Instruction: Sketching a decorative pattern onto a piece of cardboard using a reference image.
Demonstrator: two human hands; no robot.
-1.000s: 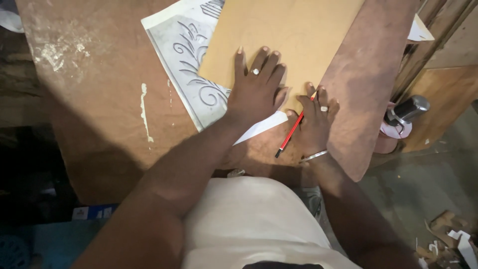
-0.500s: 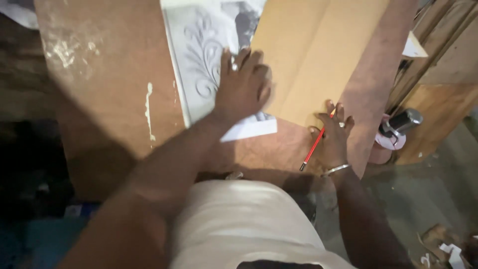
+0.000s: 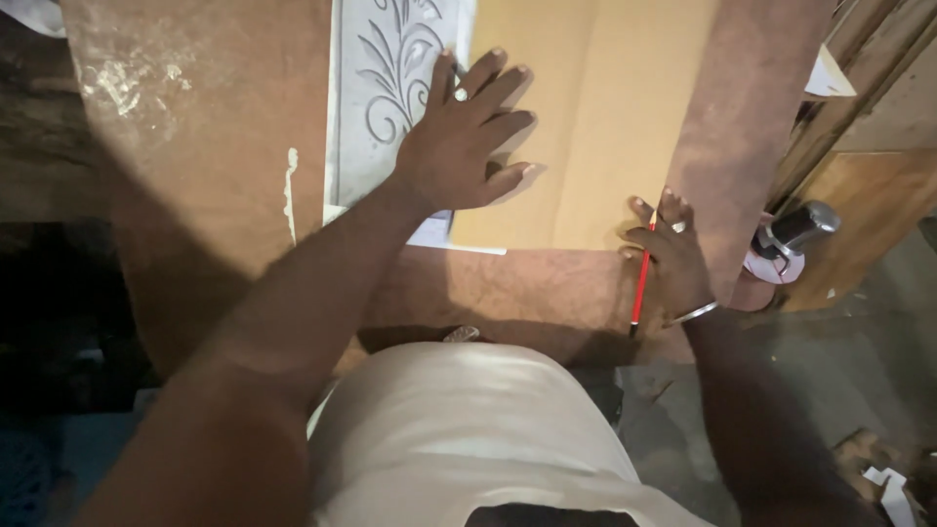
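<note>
Pressing left hand (image 3: 459, 146), fingers spread, flat across tan board (image 3: 586, 117) and leaf-pattern sheet (image 3: 386, 88); pinching red pencil (image 3: 640, 278) in right hand (image 3: 673, 259).

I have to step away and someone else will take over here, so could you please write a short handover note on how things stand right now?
Left hand: flat, fingers spread, pressing where the tan board overlaps the grey leaf-pattern sheet.
Right hand: holds a red pencil at the board's lower right corner.
Both sheets lie on the brown worktable.
Done: board laid over the pattern.
Left: no pencil marks visible on the board.
</note>
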